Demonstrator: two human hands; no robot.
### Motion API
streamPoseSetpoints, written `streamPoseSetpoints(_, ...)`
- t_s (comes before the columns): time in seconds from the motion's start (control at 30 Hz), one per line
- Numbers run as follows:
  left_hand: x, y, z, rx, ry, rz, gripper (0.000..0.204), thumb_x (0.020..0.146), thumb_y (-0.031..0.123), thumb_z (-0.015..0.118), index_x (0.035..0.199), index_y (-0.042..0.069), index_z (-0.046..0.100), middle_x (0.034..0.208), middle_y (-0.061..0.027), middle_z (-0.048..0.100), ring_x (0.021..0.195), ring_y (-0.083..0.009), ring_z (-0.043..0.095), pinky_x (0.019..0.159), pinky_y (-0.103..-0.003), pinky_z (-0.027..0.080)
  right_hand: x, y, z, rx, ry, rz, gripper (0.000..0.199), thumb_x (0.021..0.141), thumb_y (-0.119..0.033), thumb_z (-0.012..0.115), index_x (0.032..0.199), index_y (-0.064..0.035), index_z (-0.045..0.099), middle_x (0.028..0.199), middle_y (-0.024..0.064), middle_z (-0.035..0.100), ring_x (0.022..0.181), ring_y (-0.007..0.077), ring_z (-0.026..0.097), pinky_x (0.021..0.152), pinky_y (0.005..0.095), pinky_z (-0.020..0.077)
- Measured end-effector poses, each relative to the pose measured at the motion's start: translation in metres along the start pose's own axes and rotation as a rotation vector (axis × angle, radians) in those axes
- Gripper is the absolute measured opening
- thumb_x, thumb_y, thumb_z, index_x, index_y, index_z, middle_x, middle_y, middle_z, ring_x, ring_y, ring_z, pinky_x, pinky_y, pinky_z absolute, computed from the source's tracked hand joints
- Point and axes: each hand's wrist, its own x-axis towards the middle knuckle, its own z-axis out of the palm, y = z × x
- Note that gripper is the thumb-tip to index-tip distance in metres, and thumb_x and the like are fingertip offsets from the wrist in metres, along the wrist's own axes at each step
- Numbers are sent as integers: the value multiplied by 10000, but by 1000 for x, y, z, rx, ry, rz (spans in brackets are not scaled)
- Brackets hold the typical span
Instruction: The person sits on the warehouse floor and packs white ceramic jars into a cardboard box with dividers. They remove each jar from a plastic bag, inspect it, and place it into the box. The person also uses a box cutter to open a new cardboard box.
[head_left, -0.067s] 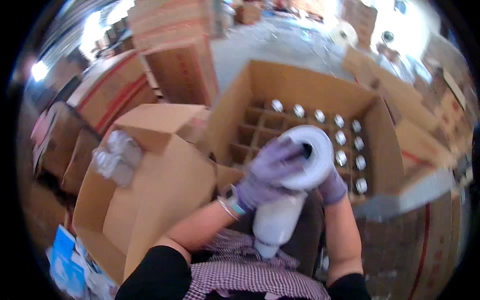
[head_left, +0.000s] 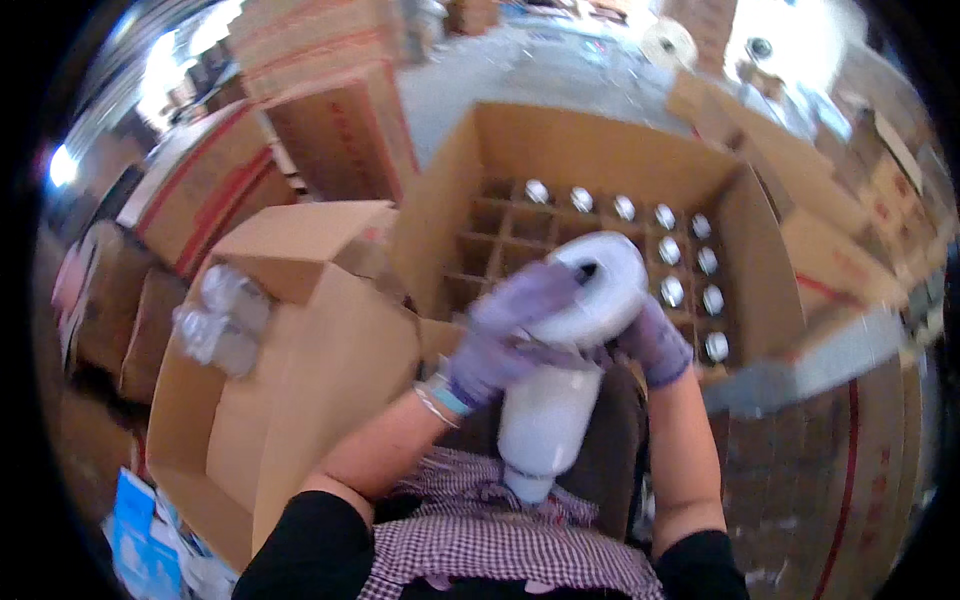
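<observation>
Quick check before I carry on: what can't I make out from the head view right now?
Right hand: head view, fingertips hidden behind the white roll.
Left hand: head view, finger outlines blurred.
White bottle: head view, upper end hidden by the roll and hands.
Divided carton: head view, interior partly hidden by the roll and left hand.
Plastic-wrapped bundle: head view, contents obscured by wrapping and blur.

At the frame's centre, a roll (head_left: 615, 285) sits between the left hand (head_left: 505, 325) and the right hand (head_left: 655, 345); a bottle-shaped piece (head_left: 548, 420) is just below it, above the apron (head_left: 500, 550). Behind stands a divided carton (head_left: 600, 135), bottle tops (head_left: 671, 291) in its far row and right-hand columns. A second carton (head_left: 340, 370) lies left, a bundle (head_left: 228, 320) at its upper left.
</observation>
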Motion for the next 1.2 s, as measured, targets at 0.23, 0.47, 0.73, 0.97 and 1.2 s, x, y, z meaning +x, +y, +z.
streamPoseSetpoints(0.23, -37, -50, -12, -497, -401, -569, 595, 854, 344, 782, 1307, -2, 609, 1193, -84, 683, 1114, -178, 640, 959, -330, 517, -31, 73, -16, 55, 76, -384, 497, 921, -186, 603, 1399, -60, 546, 1362, 60, 572, 1268, 178, 521, 1099, 334, 402)
streamPoseSetpoints(0.47, -58, -51, 20, -631, -410, -485, 615, 942, 579, 565, 1166, 20, 689, 1134, -134, 677, 1140, -265, 601, 1047, -411, 434, -33, 107, -7, -34, -64, -551, 363, 892, -323, 670, 1104, -35, 732, 1154, 128, 691, 1154, 269, 615, 1032, 396, 452)
streamPoseSetpoints(0.73, -70, -30, 14, -567, -334, -543, 732, 990, 638, 412, 971, -24, 724, 1055, -169, 690, 1061, -301, 625, 985, -431, 455, -51, 117, 15, -29, 34, -563, 379, 964, -342, 567, 1081, -9, 705, 1107, 141, 698, 1131, 281, 624, 1045, 416, 447)
streamPoseSetpoints(0.97, -27, 72, 15, 112, -461, -324, 667, 999, 594, 364, 1143, 26, 681, 1084, -198, 678, 1027, -368, 621, 940, -438, 454, -35, 138, 34, 344, -48, -375, 310, 1008, -212, 489, 1140, -7, 681, 1210, 149, 683, 1193, 262, 619, 1081, 376, 447)
streamPoseSetpoints(1.2, -57, -1, 18, -503, -112, -766, 684, 1085, 505, 220, 1183, -16, 651, 1165, -160, 681, 1158, -252, 608, 1071, -380, 424, -30, 130, 39, 143, 213, -237, 405, 1056, -242, 362, 1238, 20, 611, 1235, 172, 649, 1184, 259, 604, 1097, 373, 422)
